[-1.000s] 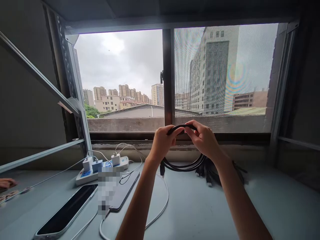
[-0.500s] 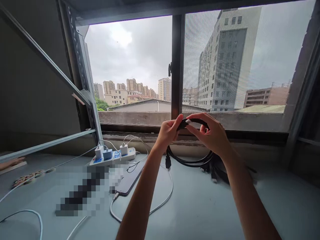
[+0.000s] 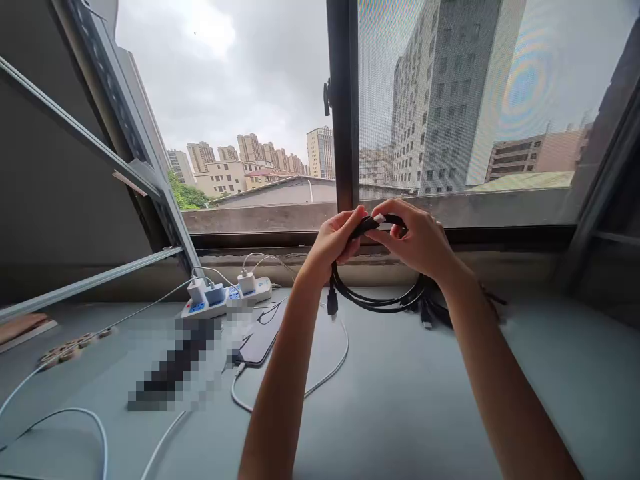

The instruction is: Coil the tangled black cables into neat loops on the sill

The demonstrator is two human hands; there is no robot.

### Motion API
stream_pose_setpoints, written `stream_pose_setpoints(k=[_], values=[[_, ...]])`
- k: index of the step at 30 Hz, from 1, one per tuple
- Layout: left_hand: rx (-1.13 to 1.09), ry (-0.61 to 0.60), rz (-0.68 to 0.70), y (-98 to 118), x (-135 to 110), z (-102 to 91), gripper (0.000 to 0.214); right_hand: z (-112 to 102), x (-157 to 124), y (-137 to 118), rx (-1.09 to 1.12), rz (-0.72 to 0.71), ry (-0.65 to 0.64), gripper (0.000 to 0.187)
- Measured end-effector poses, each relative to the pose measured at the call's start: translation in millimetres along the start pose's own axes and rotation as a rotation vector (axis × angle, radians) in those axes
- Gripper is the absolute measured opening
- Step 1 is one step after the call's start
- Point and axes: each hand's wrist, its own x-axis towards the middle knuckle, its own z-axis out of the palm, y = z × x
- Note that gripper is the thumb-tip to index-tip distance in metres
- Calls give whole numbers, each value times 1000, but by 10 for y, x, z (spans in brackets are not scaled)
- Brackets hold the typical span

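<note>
A coiled black cable (image 3: 377, 307) hangs from both hands above the table. My left hand (image 3: 335, 243) is closed round the coil's upper left, thumb on top. My right hand (image 3: 415, 233) pinches the upper right side, thumb and fingertips meeting near a small white piece (image 3: 381, 219) on the cable. What that white piece is, I cannot make out. One black plug (image 3: 332, 303) dangles below my left hand. Another plug end (image 3: 427, 319) shows beneath my right hand, in front of more dark cable (image 3: 443, 312) on the table.
On the blue-grey table (image 3: 380, 413), a phone (image 3: 261, 341) lies left of my left forearm with a white charging cable (image 3: 325, 383). Behind it stands a power strip (image 3: 263, 289) with white chargers. A pixelated patch covers things further left. The window (image 3: 345, 120) rises behind my hands.
The head view has tilted down and shifted slightly. Both hands keep their hold on the coil, and my right fingers have drawn a little closer together near the white piece.
</note>
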Motion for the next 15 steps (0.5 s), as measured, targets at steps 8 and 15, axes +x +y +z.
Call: stream_pose_setpoints(k=[8,15], values=[[144,-201,-309,-54,2,-244,42,209,80,344,120,171,193,25],[309,-27,-584,-594,166,-378,34,580,-70,604,33,615,-170,33]])
